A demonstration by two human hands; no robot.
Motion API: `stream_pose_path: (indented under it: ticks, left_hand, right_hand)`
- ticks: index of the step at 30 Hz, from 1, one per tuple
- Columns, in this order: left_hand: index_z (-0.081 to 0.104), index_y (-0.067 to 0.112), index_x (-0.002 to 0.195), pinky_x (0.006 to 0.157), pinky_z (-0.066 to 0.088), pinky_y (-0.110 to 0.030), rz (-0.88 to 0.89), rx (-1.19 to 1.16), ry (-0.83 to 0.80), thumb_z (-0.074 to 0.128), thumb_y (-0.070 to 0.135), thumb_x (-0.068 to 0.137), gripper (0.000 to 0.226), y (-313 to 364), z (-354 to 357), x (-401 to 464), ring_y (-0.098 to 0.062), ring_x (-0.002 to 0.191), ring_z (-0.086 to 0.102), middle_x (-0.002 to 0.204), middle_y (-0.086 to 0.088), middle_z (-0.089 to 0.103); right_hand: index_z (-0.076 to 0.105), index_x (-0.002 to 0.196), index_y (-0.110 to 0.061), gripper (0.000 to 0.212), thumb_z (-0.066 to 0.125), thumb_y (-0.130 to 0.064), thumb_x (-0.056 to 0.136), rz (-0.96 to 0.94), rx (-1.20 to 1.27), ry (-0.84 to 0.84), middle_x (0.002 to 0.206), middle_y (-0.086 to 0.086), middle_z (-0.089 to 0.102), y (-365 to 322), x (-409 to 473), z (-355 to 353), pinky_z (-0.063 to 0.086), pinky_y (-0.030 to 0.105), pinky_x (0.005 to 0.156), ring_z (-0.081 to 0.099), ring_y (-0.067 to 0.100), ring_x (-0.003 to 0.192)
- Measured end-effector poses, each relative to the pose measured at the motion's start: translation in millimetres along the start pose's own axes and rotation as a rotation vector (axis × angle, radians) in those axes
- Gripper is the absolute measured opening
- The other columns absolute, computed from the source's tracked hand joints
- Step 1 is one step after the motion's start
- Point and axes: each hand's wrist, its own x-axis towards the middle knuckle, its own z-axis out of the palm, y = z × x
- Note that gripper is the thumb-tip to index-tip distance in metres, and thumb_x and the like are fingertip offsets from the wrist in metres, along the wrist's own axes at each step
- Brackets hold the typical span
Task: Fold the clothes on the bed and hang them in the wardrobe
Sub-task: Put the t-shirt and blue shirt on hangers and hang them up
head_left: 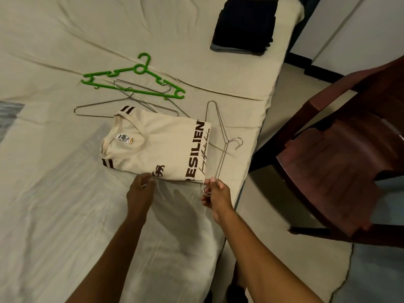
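A folded cream T-shirt (157, 147) with brown lettering lies on the bed (54, 193). A metal wire hanger (220, 149) lies along the shirt's right edge, partly under it. My right hand (215, 194) pinches the hanger's near corner. My left hand (142, 189) grips the shirt's near edge by the small brown emblem.
A green plastic hanger (135, 80) and two more wire hangers (122, 106) lie beyond the shirt. A stack of folded dark clothes (244, 27) sits at the bed's far right corner. A dark red chair (341, 154) stands close on the right, beside the bed's edge.
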Motion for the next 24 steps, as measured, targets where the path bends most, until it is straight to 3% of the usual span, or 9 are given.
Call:
stream_pose_path:
  ticks: [3,8,10,12,15,17,21,24]
  left_hand:
    - [0.064,0.026,0.119,0.099,0.051,-0.050,-0.007,-0.046,0.033,0.060,0.031,0.092,0.027,6.6,-3.3,3.1,-0.024,0.109,0.063,0.115,0.002,0.067]
    - [0.058,0.015,0.132,0.103,0.046,-0.044,0.097,0.082,0.085,0.062,0.026,0.094,0.040,11.7,-3.9,11.4,-0.021,0.111,0.056,0.129,-0.009,0.059]
    - [0.056,0.008,0.134,0.106,0.041,-0.047,0.181,0.172,0.079,0.062,0.024,0.092,0.045,11.7,-4.2,17.9,-0.028,0.121,0.052,0.134,-0.016,0.055]
    - [0.053,0.004,0.138,0.111,0.033,-0.051,0.257,0.360,0.011,0.056,0.036,0.084,0.063,12.4,-3.4,27.0,-0.037,0.134,0.042,0.143,-0.021,0.048]
    - [0.039,0.021,0.151,0.110,0.030,-0.055,0.253,0.661,-0.112,0.048,0.054,0.077,0.082,13.9,-3.4,38.2,-0.038,0.145,0.025,0.161,-0.015,0.025]
    - [0.028,0.028,0.155,0.108,0.033,-0.057,0.265,0.800,-0.161,0.057,0.056,0.085,0.080,10.8,-0.5,43.9,-0.036,0.146,0.020,0.165,-0.009,0.015]
    - [0.019,0.029,0.157,0.109,0.033,-0.057,0.269,0.822,-0.189,0.062,0.052,0.089,0.084,19.8,13.4,42.5,-0.034,0.148,0.017,0.166,-0.006,0.010]
    - [0.016,0.026,0.158,0.109,0.032,-0.057,0.297,0.752,-0.217,0.062,0.052,0.090,0.086,34.0,27.9,29.8,-0.034,0.149,0.016,0.166,-0.008,0.008]
  right_hand:
    - [0.061,0.093,-0.011,0.033,0.040,-0.032,0.107,-0.025,0.122,0.067,0.084,0.011,0.064,7.2,-9.0,4.3,0.047,0.025,0.046,0.056,0.017,0.051]
    - [0.053,0.083,-0.009,0.037,0.034,-0.029,0.108,-0.205,0.131,0.331,0.075,0.018,0.066,11.7,-17.3,17.3,0.042,0.023,0.043,0.053,0.014,0.043]
    - [0.053,0.080,-0.009,0.039,0.035,-0.033,0.107,-0.314,0.107,0.417,0.071,0.018,0.065,12.7,-15.7,23.0,0.044,0.027,0.047,0.053,0.015,0.044]
    - [0.052,0.078,-0.013,0.043,0.035,-0.042,0.105,-0.435,0.093,0.467,0.065,0.015,0.063,9.7,-13.6,27.2,0.046,0.031,0.048,0.055,0.020,0.047]
    - [0.051,0.076,-0.013,0.051,0.032,-0.054,0.101,-0.588,0.056,0.477,0.063,0.012,0.059,-3.6,-9.6,29.1,0.048,0.029,0.046,0.058,0.028,0.051]
    - [0.050,0.078,-0.011,0.046,0.034,-0.048,0.100,-0.677,0.028,0.467,0.063,0.009,0.059,-16.4,-9.0,27.1,0.048,0.024,0.047,0.058,0.026,0.053]
    - [0.052,0.080,-0.010,0.036,0.038,-0.035,0.102,-0.767,-0.016,0.437,0.063,0.001,0.057,-47.7,-15.2,21.1,0.047,0.023,0.050,0.053,0.012,0.052]
    - [0.053,0.082,-0.014,0.034,0.039,-0.038,0.102,-0.785,-0.058,0.401,0.064,-0.005,0.056,-78.0,-30.8,14.2,0.048,0.026,0.052,0.056,0.010,0.056]
